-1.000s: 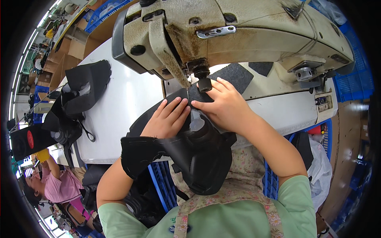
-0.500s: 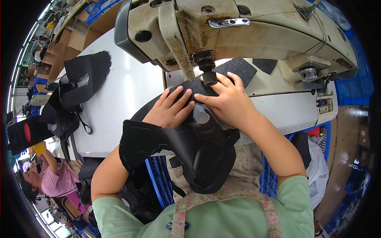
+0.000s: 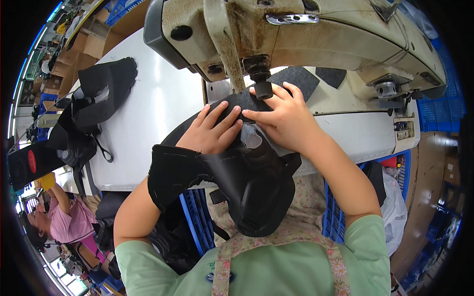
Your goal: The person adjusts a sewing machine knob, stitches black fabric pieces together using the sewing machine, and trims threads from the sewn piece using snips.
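A black leather-like sewn piece, shaped like a boot upper, lies partly on the sewing machine's bed and hangs over the table edge toward me. My left hand rests flat on its upper part, fingers stretched out. Across from it, my right hand presses the same piece with fingers spread, its fingertips close to the round black foot of the sewing machine. A wide black flap of the piece drapes over my left forearm. The needle point itself is hidden.
More black sewn pieces are heaped on the white table at left. Flat dark scraps lie behind the machine foot. Blue crates stand below the edge, one with a clear plastic bag. Another person sits at far left.
The whole view has shifted slightly. Both hands keep nearly the same places on the black piece, which has barely moved.
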The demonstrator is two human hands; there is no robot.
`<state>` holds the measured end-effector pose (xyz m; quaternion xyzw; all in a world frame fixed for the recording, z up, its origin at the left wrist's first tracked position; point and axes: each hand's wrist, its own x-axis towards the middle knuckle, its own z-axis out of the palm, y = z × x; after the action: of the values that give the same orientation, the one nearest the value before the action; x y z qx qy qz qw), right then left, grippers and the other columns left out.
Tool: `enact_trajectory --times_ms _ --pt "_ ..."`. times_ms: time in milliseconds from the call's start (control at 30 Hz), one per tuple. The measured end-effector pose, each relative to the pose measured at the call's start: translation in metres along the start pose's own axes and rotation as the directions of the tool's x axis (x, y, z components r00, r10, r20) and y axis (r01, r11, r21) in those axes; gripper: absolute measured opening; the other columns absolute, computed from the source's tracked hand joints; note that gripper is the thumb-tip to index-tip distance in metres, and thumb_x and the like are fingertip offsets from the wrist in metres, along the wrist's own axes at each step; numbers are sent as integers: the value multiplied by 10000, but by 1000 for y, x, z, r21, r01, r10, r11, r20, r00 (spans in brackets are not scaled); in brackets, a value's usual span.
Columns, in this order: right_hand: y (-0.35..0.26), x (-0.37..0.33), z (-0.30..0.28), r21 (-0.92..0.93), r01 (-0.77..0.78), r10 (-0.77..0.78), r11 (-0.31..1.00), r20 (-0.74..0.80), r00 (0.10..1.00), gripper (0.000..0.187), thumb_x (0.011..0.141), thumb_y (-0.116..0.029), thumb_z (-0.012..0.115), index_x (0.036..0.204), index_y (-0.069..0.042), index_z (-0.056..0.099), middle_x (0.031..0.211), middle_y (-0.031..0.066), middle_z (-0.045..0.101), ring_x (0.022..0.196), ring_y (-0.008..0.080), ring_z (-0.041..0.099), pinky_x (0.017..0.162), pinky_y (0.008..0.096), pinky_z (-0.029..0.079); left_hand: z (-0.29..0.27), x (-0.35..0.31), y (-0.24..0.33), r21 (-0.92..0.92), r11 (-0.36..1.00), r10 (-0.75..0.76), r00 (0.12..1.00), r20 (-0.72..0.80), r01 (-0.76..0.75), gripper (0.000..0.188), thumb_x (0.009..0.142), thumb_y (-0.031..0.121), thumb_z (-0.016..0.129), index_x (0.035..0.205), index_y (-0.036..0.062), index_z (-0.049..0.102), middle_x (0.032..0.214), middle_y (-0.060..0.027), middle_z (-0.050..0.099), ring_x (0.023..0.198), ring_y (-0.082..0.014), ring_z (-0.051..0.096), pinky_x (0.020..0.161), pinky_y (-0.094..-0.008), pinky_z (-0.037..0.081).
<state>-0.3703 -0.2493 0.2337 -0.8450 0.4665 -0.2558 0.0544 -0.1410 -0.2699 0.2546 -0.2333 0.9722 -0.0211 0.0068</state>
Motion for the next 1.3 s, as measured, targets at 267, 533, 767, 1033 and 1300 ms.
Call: enact_trajectory --times_ms 267,533,767,1033,1300 --pt "4 4 3 12 -10 10 1000 -11 1000 221 744 -188 629 953 -229 690 1188 90 555 1163 245 468 962 511 308 -4 5 -8 -18 999 46 999 7 -45 507 795 291 512 1230 40 448 1363 -142 366 1260 -336 324 1002 -496 319" --pt "13 11 7 45 -19 20 999 -25 999 231 758 -199 632 979 -238 687 1194 97 553 1177 258 459 987 524 290 3 10 -20 16 996 83 996 17 -83 552 790 326 521 1252 37 430 1378 -150 335 1284 -335 280 1011 -515 301" --pt "16 13 10 49 -28 29 998 -15 999 225 769 -205 628 984 -241 686 1202 101 549 1185 264 452 995 523 285 5 12 -23 22 997 79 997 -10 -79 559 763 258 529 1264 27 435 1371 -150 347 1296 -321 279 1023 -493 314" --pt "16 13 6 53 -39 38 998 15 999 235 769 -206 630 996 -239 683 1214 105 542 1189 270 445 1000 521 281 8 13 -26 49 993 106 994 -17 -105 562 757 255 533 1264 32 436 1362 -147 358 1285 -312 299 1011 -477 336" --pt "17 12 10 68 -39 38 997 9 999 244 766 -202 632 1001 -241 681 1213 107 541 1193 273 440 1002 527 276 11 14 -26 91 990 108 994 -6 -107 561 750 256 532 1258 34 443 1352 -145 372 1278 -314 307 1003 -470 348"
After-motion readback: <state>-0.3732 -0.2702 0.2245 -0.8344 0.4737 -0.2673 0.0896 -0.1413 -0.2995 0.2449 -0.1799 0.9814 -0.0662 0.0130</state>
